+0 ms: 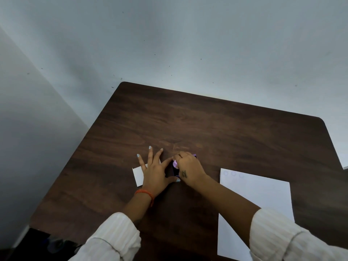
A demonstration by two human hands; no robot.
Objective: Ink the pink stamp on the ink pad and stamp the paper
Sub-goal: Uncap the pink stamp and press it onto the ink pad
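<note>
My right hand (188,166) is closed around the pink stamp (175,164), holding it down on the dark ink pad (174,171) in the middle of the table. Most of the stamp is hidden by my fingers. My left hand (156,172) lies flat with fingers spread, its thumb and index finger against the ink pad's left side and near edge. The white paper (258,196) lies to the right, with faint round stamp marks (233,173) along its far edge.
A small white card or lid (138,175) lies partly under my left hand. The dark wooden table (207,129) stands against a pale wall, in a corner at the left. A dark object (47,243) sits on the floor at lower left.
</note>
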